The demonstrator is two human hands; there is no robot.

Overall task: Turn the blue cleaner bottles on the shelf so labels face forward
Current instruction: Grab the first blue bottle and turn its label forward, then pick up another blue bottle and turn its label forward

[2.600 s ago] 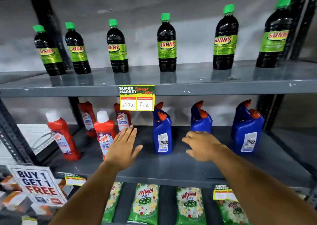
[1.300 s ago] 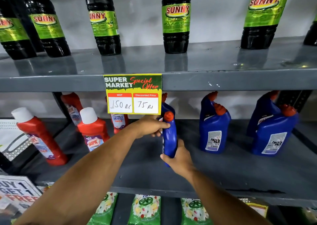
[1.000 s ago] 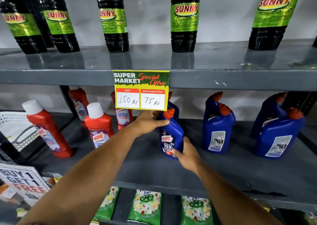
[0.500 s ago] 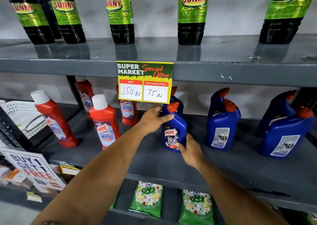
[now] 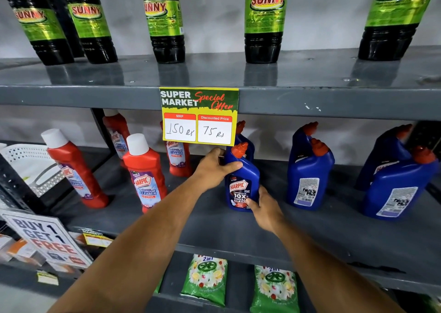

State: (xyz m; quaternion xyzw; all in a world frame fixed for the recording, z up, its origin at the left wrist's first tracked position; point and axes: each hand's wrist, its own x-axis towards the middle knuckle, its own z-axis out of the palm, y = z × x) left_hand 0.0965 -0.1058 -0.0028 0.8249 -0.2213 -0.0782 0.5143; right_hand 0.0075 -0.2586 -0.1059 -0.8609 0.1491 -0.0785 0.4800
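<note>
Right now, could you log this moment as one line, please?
both hands grip front-left blue bottle | label forward | other front blue bottles unturned

bare shelf (image 5: 274, 231) runs along the front, open to reach. a clear gap lies between the held blue bottle (image 5: 241, 181) and the next blue bottle (image 5: 307, 176), and another beyond that before the right pair (image 5: 401, 183). the price tag (image 5: 199, 117) hangs low over the left hand (image 5: 212, 169). red bottles (image 5: 145, 171) crowd the left.

Left hand (image 5: 213, 169) and right hand (image 5: 267, 211) clasp the label-forward blue bottle (image 5: 241, 183).
</note>
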